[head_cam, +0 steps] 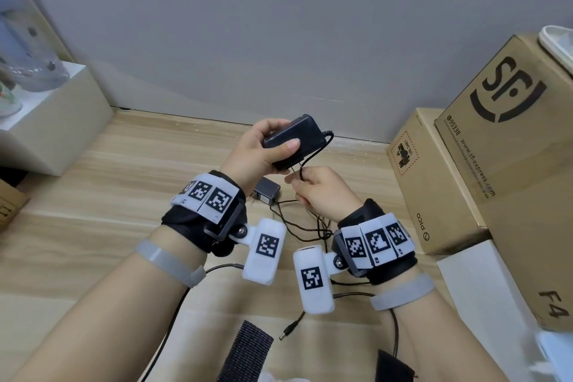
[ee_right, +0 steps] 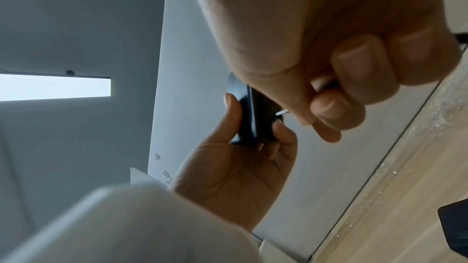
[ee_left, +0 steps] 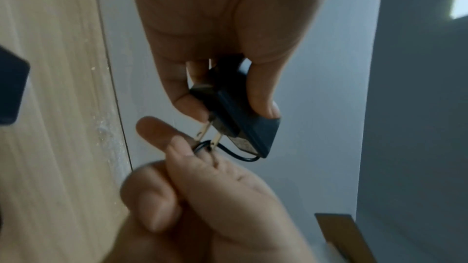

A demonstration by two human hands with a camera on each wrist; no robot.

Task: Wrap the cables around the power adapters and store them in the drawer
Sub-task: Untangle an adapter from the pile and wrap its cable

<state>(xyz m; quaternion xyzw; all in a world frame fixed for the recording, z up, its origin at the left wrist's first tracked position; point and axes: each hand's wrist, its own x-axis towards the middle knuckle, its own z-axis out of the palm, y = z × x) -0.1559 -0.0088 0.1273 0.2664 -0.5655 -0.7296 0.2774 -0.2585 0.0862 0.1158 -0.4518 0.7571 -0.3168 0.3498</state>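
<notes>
My left hand (head_cam: 266,149) grips a black power adapter (head_cam: 299,136) above the wooden floor, thumb on its near side. Its two metal prongs (ee_left: 207,133) point toward my right hand (head_cam: 313,189), which pinches the adapter's thin black cable (head_cam: 313,158) right beside the prongs. The cable leaves the adapter's far end, loops down past the body, then trails in loose loops (head_cam: 307,226) on the floor. A second, smaller black adapter (head_cam: 267,191) lies on the floor under my hands, partly hidden. In the right wrist view the held adapter (ee_right: 249,111) shows between both hands.
Cardboard boxes (head_cam: 502,146) stand stacked at the right. A white box (head_cam: 52,121) with a clear plastic item sits at the left. A barrel plug end (head_cam: 290,327) and a dark fabric strap (head_cam: 245,353) lie near me. The grey wall (head_cam: 279,25) closes the far side.
</notes>
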